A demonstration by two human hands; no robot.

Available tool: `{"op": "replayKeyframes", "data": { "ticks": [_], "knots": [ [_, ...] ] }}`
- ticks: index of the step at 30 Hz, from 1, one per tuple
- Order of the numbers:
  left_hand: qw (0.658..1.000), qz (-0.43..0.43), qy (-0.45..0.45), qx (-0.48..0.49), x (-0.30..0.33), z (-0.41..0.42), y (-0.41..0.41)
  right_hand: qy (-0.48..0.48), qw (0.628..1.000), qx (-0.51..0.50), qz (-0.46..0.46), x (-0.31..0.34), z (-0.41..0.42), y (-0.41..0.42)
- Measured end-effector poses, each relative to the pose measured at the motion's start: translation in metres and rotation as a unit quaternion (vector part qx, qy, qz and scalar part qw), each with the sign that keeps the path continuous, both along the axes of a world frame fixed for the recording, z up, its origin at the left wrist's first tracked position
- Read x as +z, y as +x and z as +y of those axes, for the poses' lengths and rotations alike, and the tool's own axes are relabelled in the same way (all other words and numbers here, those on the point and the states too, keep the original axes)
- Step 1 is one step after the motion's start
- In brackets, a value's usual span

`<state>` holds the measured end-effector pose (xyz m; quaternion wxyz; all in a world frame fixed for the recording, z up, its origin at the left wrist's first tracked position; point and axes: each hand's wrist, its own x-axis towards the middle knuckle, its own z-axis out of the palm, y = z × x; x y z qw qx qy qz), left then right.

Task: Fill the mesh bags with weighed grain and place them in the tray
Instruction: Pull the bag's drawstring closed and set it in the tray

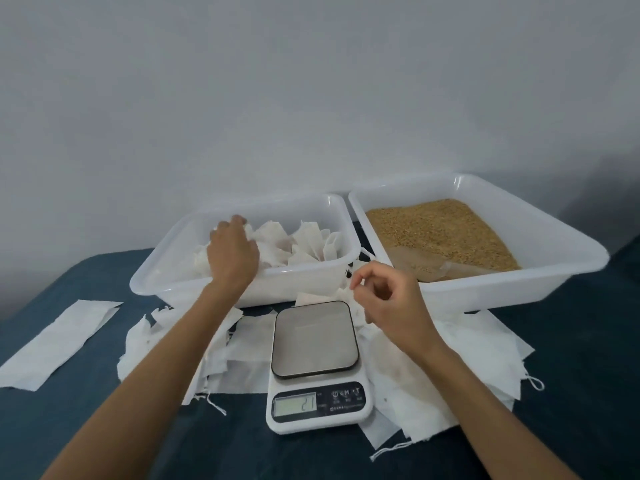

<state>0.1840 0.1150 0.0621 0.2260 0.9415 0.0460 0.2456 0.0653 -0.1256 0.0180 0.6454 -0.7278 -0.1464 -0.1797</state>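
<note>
My left hand point(232, 258) reaches into the left white tray point(166, 271), its fingers curled down over a filled white mesh bag point(252, 233) among several others point(311, 244). My right hand point(388, 299) hovers just behind and to the right of the scale's steel platform point(315, 337), with its fingers loosely curled and nothing visibly in them. The white kitchen scale point(318, 403) stands at the front centre with nothing on it; its display reads 21. The right white tray point(554, 258) holds loose golden grain point(440, 230).
Empty flat mesh bags point(467, 358) with drawstrings lie heaped under and around the scale. One flat bag point(65, 341) lies apart at the left on the dark blue cloth point(581, 375). A pale wall rises right behind the trays.
</note>
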Motion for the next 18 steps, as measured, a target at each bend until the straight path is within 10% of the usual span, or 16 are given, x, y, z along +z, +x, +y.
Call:
{"op": "replayKeyframes", "data": {
  "ticks": [3,7,18],
  "knots": [
    [0.968,-0.171,0.075,-0.167,-0.011,-0.036,-0.044,0.114,0.993,0.015,0.028,0.004,-0.002,0.0],
    [0.926,-0.028,0.161,-0.34,-0.04,-0.071,-0.072,0.208,0.977,0.031,0.04,0.01,-0.004,0.001],
    [0.857,0.084,0.415,-0.294,-0.039,-0.111,-0.049,0.256,0.964,0.042,0.05,0.013,-0.004,0.002]
  ]
}}
